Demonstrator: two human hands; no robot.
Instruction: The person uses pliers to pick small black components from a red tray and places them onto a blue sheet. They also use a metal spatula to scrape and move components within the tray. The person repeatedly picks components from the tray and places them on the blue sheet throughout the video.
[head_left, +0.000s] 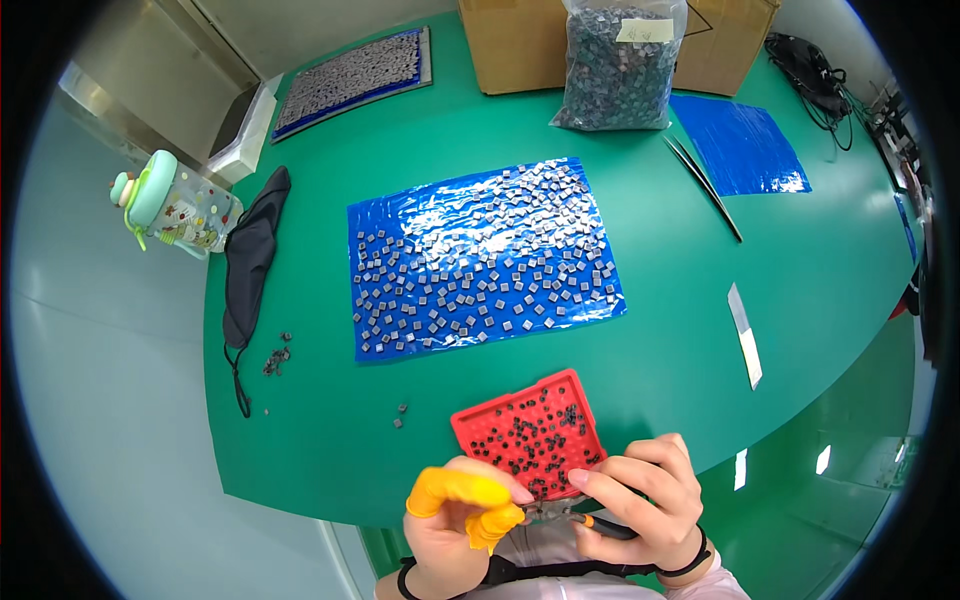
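Below the red tray (520,410), close to my body, both hands work near each other. My left hand (455,520), with yellow finger covers on some fingers, is closed in a pinch at its fingertips; whatever small piece is there is too small to name. My right hand (645,505) grips a slim hand tool with a black and orange handle (605,527); its tip points toward the left fingertips. Several small black parts (535,440) lie scattered in the tray. Beyond it, a blue film sheet (400,345) carries many small grey square pieces (465,300).
Tweezers (705,190), a blade-like strip (745,335) and another blue sheet (740,145) lie at right. A filled plastic bag (620,85) stands before a cardboard box (515,45). At left are a bottle (190,205), a black pouch (255,255) and loose bits (278,360).
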